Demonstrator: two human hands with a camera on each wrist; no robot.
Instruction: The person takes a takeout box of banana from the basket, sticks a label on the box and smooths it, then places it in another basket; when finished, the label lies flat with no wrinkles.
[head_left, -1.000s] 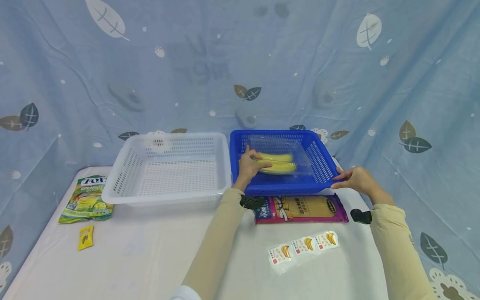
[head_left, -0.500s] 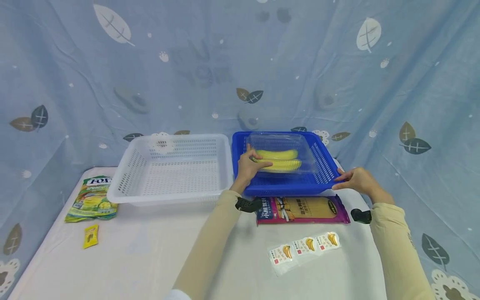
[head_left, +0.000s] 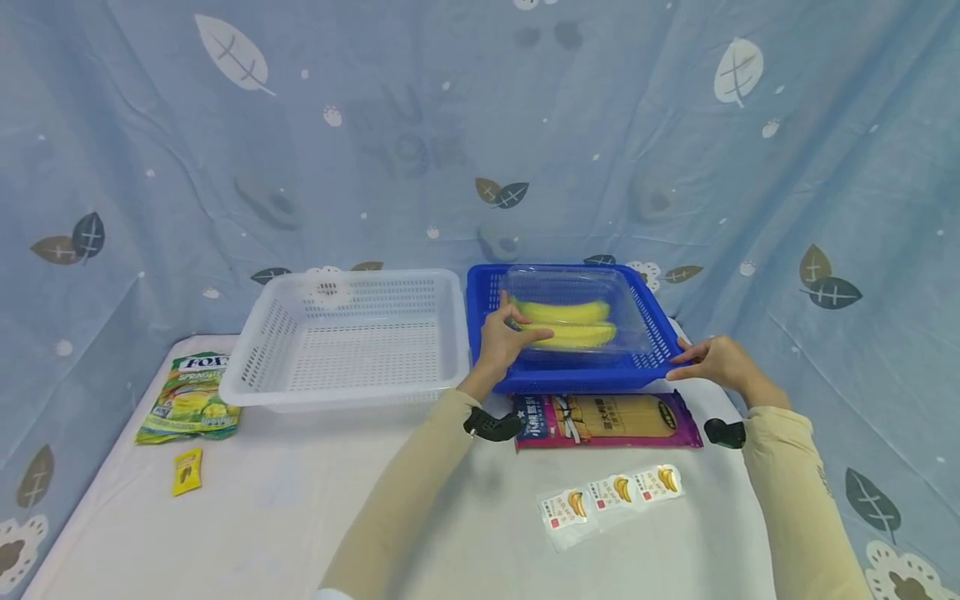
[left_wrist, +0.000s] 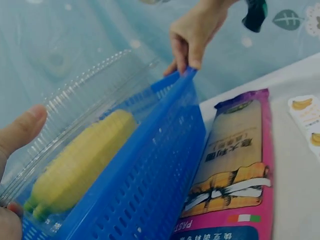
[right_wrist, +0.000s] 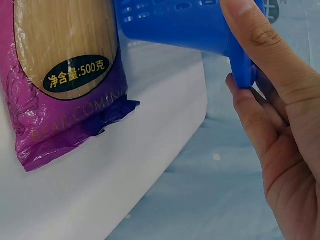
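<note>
My left hand [head_left: 501, 337] grips the left end of a clear plastic box [head_left: 630, 312], thumb on one side and fingers on the other. Yellow bananas [head_left: 567, 336] with green tips show through its wall; in the left wrist view [left_wrist: 82, 162] they lie lengthwise. The box sits tilted within the blue basket [head_left: 577, 383]; whether it touches the basket floor is hidden. At the basket's front right corner, my right hand [head_left: 723, 364] pinches the rim between thumb and fingers, seen closely in the right wrist view.
Left of the blue basket stands a white basket [head_left: 345, 400]. A pasta packet [head_left: 611, 419] lies before the blue one, with a strip of banana-printed sachets [head_left: 611, 504] nearer. A green Fox's bag [head_left: 191, 396] and small yellow packet [head_left: 187, 472] lie far left.
My left hand and the box of bananas have shifted slightly right inside the blue basket. My right hand keeps its hold on the rim. The head view has turned a little.
</note>
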